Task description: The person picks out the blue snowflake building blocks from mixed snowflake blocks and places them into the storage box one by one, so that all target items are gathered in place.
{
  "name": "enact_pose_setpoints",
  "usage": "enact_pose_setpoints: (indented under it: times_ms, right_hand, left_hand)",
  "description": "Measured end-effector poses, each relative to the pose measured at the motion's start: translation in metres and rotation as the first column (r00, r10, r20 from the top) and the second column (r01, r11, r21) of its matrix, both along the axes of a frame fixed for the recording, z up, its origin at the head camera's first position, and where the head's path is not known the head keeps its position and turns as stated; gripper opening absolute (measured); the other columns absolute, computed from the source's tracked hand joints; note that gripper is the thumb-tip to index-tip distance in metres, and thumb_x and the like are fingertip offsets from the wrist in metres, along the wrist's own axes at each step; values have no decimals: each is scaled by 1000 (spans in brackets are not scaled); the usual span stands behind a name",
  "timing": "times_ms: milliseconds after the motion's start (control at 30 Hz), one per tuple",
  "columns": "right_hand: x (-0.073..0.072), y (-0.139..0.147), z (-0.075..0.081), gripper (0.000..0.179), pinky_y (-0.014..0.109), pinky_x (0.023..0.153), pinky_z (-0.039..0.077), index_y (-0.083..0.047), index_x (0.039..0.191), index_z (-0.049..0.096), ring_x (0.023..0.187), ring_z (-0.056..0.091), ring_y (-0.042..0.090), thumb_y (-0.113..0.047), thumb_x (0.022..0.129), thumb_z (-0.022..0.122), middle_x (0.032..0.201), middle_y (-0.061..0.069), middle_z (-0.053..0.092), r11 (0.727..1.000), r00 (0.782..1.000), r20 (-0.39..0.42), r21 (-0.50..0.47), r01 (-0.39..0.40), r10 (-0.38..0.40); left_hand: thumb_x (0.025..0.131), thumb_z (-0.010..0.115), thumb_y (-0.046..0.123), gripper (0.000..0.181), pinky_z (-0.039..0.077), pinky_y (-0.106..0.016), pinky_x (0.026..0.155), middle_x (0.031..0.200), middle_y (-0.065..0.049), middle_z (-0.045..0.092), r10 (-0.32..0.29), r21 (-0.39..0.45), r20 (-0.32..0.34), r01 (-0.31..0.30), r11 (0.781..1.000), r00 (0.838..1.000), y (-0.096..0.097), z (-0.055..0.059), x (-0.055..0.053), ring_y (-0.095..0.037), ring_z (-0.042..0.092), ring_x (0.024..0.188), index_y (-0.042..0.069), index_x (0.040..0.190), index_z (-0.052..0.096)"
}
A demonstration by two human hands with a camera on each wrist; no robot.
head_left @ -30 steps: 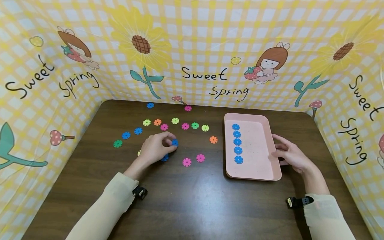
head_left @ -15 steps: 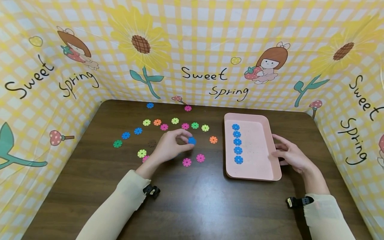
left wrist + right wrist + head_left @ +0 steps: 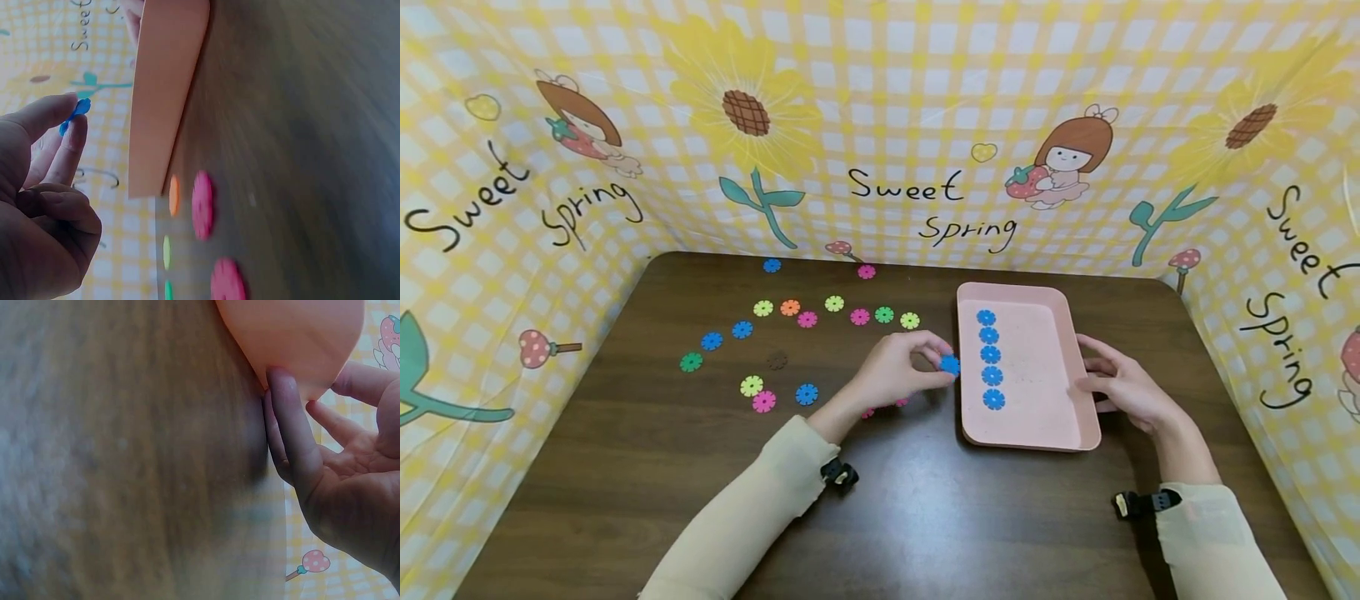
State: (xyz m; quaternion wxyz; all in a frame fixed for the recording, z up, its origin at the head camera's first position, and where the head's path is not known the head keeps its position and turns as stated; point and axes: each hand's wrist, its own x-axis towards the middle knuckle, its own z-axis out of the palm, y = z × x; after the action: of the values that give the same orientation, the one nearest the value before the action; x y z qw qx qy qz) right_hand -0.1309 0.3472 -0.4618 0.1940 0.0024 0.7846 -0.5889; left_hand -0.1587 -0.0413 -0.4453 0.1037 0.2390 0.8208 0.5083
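Observation:
My left hand (image 3: pixel 895 371) pinches a blue notched plastic disc (image 3: pixel 950 365) between thumb and fingertips, right at the left rim of the pink tray (image 3: pixel 1037 425). In the left wrist view that blue disc (image 3: pixel 76 115) stands on edge between the fingertips, beside the tray wall (image 3: pixel 165 94). Several blue discs (image 3: pixel 991 355) lie in a column along the tray's left side. On the tray's right side, my right hand (image 3: pixel 1131 392) holds the rim, thumb at the top edge. The right wrist view shows its fingers (image 3: pixel 294 419) against the tray's outer wall (image 3: pixel 300 337).
Left of the tray, loose discs lie scattered on the dark wooden table (image 3: pixel 700 492): blue (image 3: pixel 807 394), pink (image 3: pixel 763 402), yellow-green (image 3: pixel 751 386), green (image 3: pixel 691 362), orange (image 3: pixel 790 307) and brown (image 3: pixel 777 360). A yellow checked cloth (image 3: pixel 895 100) walls in the back and sides.
My left hand has carried the blue disc rightward over the table to the tray's left rim, uncovering discs behind it. The right hand stays at the tray.

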Motion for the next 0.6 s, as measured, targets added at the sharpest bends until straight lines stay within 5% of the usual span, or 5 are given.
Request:
enact_pose_setpoints:
  times_ms: [267, 600]
  right_hand:
    - [0, 0, 1, 83, 46, 74, 61, -13, 167, 16, 96, 72, 22, -8, 101, 65, 146, 38, 42, 1000, 1000, 2, -4, 1, -1]
    - [-1, 0, -1, 83, 46, 75, 61, -16, 168, 16, 99, 71, 23, -9, 101, 66, 148, 38, 42, 1000, 1000, 12, 11, 9, -9]
  left_hand:
    - [88, 87, 24, 29, 51, -31, 73, 87, 13, 73, -133, -20, -25, 132, 991, 991, 42, -1, -9, -15, 68, 87, 15, 113, 75]
    - [87, 87, 31, 26, 50, -21, 72, 82, 19, 69, -187, -155, -26, 181, 971, 982, 89, -3, -10, 0, 64, 82, 21, 108, 74]
